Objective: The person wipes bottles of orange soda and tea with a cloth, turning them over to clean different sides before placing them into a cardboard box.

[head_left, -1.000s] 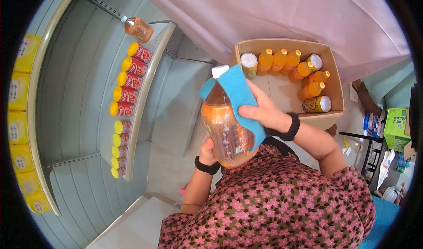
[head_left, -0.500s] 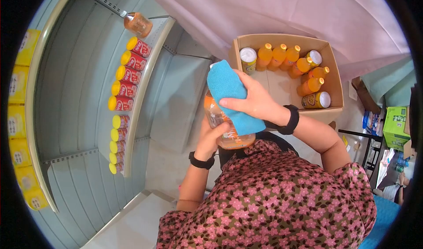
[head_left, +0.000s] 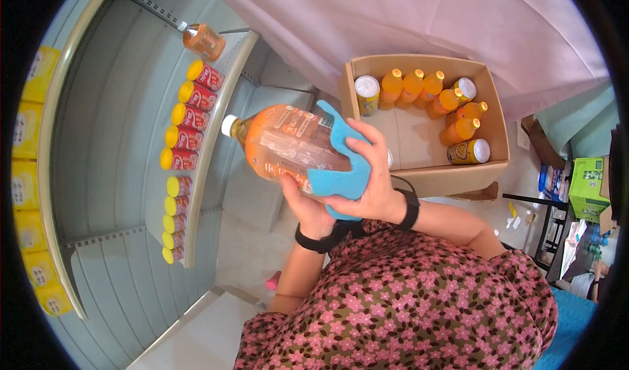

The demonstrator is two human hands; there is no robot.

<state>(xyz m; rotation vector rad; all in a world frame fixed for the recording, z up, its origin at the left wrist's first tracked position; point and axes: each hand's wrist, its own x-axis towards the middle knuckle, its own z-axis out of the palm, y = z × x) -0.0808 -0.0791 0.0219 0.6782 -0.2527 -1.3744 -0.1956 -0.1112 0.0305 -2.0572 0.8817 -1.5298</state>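
Note:
A large plastic drink bottle (head_left: 285,144) with a white cap and orange label is tilted in front of me, its cap toward the shelf on the left. My left hand (head_left: 308,209) supports it from below near the middle, the fingers mostly hidden behind it. A blue cloth (head_left: 347,173) is wrapped around the bottle's base. My right hand (head_left: 379,176) grips this cloth, pressing it against the bottle's bottom end.
A cardboard box (head_left: 419,181) at the upper right holds several orange drink bottles (head_left: 413,87) and cans (head_left: 468,152). On the left shelf (head_left: 219,117) stand red jars with yellow lids (head_left: 191,117), smaller yellow-lidded containers (head_left: 175,205) and a similar large bottle (head_left: 204,42). Yellow packs (head_left: 27,129) line the far left.
The bottle has turned from roughly upright to tilted, its cap now pointing left. My right hand with the cloth has moved from the bottle's upper part to its base.

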